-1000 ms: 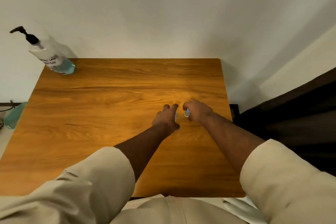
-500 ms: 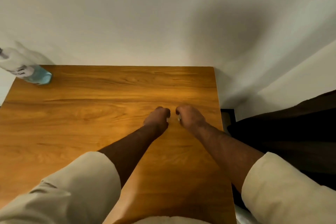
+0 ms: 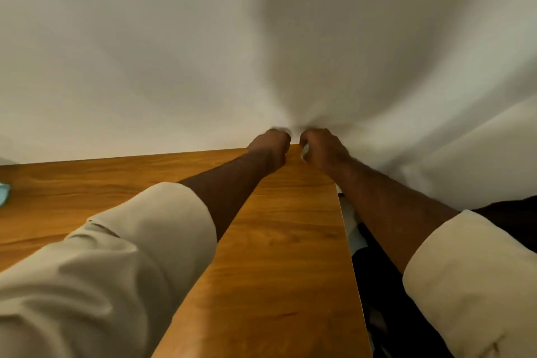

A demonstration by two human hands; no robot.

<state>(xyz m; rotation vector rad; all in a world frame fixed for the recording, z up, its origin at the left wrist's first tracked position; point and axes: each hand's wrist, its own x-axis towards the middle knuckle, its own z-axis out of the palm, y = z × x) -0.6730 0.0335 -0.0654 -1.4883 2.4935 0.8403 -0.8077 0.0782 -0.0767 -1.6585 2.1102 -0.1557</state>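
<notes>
The left hand (image 3: 270,148) and right hand (image 3: 322,150) are raised side by side over the far right corner of the table (image 3: 276,256), close to the wall (image 3: 261,38), with a narrow gap between them. The right hand curls round a small pale thing (image 3: 304,150) (only a sliver shows at its inner edge, too blurred to name). The left is balled up, and I cannot tell whether it grasps anything.
</notes>
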